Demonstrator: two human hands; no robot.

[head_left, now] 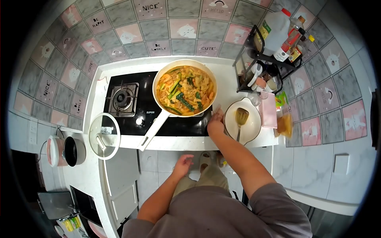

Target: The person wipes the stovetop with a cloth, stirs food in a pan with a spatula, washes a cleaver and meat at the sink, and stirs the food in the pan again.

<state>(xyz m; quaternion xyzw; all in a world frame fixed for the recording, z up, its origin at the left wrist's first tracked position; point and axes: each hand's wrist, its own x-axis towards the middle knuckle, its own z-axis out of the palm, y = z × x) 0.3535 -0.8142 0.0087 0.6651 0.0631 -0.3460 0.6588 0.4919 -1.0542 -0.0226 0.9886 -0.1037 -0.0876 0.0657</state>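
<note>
My right hand [215,121] is at the right edge of the black gas stove [170,126], between the pan and a white bowl, with its fingers stretched forward and nothing visible in them. A white frying pan [155,127] stands on the right burner, full of stewed food [186,90] with green vegetables in an orange sauce. Its handle points toward the front left. In the white two-eared bowl [254,123] lies a slotted spatula [241,117]. My left hand [183,165] hangs before the counter edge, fingers loosely bent and apart, holding nothing.
A glass lid [112,132] rests at the counter's left corner. A dark-lined pot [80,151] stands further left. At the back right, a black rack [274,59] carries bottles and jars. A pink box [268,111] sits beside the bowl. The left burner [122,99] is uncovered.
</note>
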